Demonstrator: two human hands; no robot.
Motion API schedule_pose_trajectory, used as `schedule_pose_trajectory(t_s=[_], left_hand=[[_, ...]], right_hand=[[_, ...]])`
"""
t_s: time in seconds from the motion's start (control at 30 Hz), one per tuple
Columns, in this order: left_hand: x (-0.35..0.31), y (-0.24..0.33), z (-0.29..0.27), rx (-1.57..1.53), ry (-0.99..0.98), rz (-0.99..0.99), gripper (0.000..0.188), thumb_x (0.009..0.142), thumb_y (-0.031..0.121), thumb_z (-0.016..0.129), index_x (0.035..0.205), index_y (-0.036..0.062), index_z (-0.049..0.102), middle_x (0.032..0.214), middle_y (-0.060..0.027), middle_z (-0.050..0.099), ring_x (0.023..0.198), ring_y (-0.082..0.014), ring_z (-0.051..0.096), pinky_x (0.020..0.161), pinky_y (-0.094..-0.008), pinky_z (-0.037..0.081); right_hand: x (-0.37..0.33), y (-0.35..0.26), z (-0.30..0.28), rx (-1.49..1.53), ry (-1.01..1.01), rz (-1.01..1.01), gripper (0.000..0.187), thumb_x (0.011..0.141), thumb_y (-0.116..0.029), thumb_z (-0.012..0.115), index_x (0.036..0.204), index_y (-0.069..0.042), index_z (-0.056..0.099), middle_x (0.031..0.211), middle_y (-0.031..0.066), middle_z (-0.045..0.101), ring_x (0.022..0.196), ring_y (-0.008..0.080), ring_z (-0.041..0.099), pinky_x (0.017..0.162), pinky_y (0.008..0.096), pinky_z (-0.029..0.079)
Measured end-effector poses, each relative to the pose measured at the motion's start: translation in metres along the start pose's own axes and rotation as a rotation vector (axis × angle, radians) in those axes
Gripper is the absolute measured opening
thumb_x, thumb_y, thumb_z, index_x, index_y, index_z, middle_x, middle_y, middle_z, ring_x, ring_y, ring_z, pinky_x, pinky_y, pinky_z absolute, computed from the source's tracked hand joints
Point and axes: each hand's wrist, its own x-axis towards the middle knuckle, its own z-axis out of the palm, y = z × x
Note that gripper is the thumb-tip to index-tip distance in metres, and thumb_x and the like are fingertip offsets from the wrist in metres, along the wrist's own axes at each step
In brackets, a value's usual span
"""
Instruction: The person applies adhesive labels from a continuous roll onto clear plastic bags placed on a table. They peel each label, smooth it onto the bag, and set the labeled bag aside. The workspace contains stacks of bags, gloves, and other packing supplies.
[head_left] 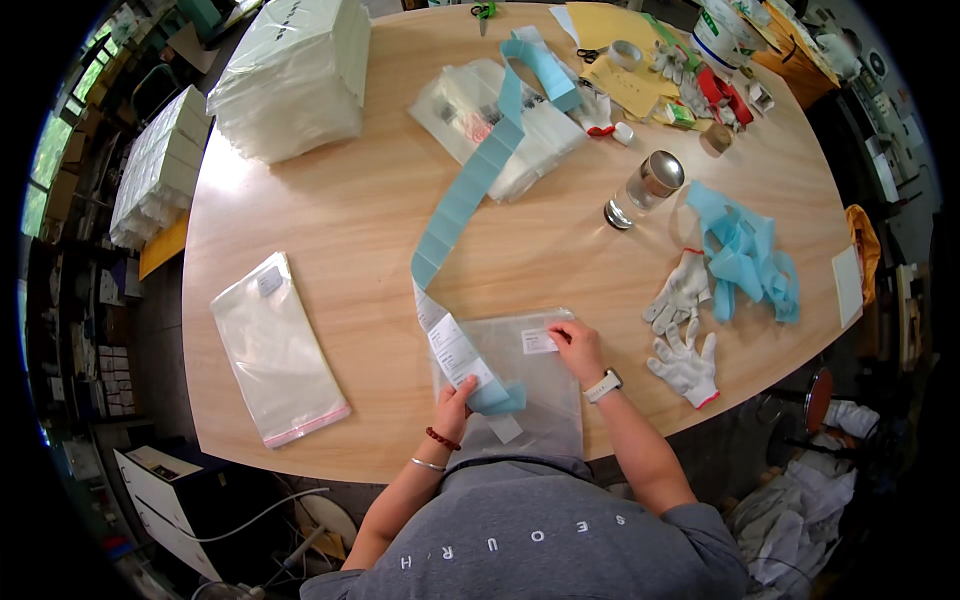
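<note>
My left hand point(456, 404) is closed on a long strip of white labels point(452, 345) with a pale blue backing point(465, 210). The strip runs up the table to a folded blue bundle at the far side, and a short blue end hangs by my fingers. Under both hands a clear plastic bag point(550, 410) lies flat at the near table edge. At its upper right my right hand point(578, 350) pinches the right end of a single white label point(538, 342), which lies against the bag. I cannot tell whether it is fully stuck down.
Left stand a bundle of clear bags point(280, 355) and a tall bag stack point(295, 85). More bags point(455, 105) lie beyond. On the right are white gloves point(685, 365), crumpled blue backing point(745, 250) and a glass bottle point(640, 190). Tape point(625, 55) and scissors point(484, 13) lie far off.
</note>
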Motion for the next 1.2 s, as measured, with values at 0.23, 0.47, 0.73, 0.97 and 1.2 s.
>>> schedule_pose_trajectory(t_s=[0.23, 0.47, 0.73, 0.97, 1.2], left_hand=[[-0.001, -0.002, -0.001, 0.007, 0.006, 0.013, 0.026, 0.082, 0.023, 0.056, 0.098, 0.0029, 0.053, 0.089, -0.0037, 0.059, 0.078, -0.0128, 0.057, 0.065, -0.0257, 0.046], [-0.001, -0.001, -0.002, 0.029, -0.026, 0.020, 0.027, 0.082, 0.023, 0.056, 0.099, 0.0028, 0.053, 0.090, -0.0035, 0.059, 0.078, -0.0119, 0.056, 0.064, -0.0250, 0.045], [-0.021, 0.020, 0.010, -0.048, -0.129, 0.058, 0.027, 0.083, 0.020, 0.054, 0.103, 0.0020, 0.051, 0.094, -0.0039, 0.058, 0.082, -0.0128, 0.056, 0.071, -0.0261, 0.046], [-0.009, 0.026, 0.017, 0.073, -0.182, -0.043, 0.026, 0.082, 0.016, 0.055, 0.103, 0.0005, 0.053, 0.093, -0.0037, 0.059, 0.086, -0.0124, 0.055, 0.076, -0.0272, 0.045], [-0.003, 0.009, 0.013, 0.414, -0.309, 0.169, 0.027, 0.083, 0.022, 0.055, 0.099, 0.0014, 0.058, 0.093, -0.0021, 0.060, 0.084, -0.0099, 0.054, 0.076, -0.0238, 0.042]], right_hand=[[0.018, -0.009, -0.008, -0.359, 0.156, -0.215, 0.026, 0.063, -0.016, 0.069, 0.081, -0.003, 0.056, 0.074, 0.0075, 0.054, 0.070, 0.0242, 0.054, 0.061, 0.0326, 0.045], [0.023, -0.015, -0.025, -0.473, 0.030, -0.414, 0.008, 0.068, -0.014, 0.064, 0.070, -0.007, 0.060, 0.078, 0.0057, 0.055, 0.075, 0.0209, 0.052, 0.061, 0.0309, 0.044], [-0.018, -0.029, -0.019, 0.123, -0.104, -0.222, 0.009, 0.073, -0.014, 0.061, 0.074, -0.006, 0.060, 0.075, 0.0081, 0.056, 0.071, 0.0227, 0.054, 0.065, 0.0319, 0.043], [-0.065, -0.035, 0.014, 0.425, -0.668, 0.049, 0.013, 0.080, -0.016, 0.055, 0.079, -0.003, 0.059, 0.078, 0.0087, 0.060, 0.071, 0.0158, 0.057, 0.064, 0.0284, 0.045], [-0.035, -0.051, 0.018, 0.437, -0.390, 0.106, 0.012, 0.078, -0.010, 0.057, 0.082, 0.000, 0.053, 0.085, 0.0114, 0.061, 0.070, 0.0122, 0.057, 0.061, 0.0251, 0.045]])
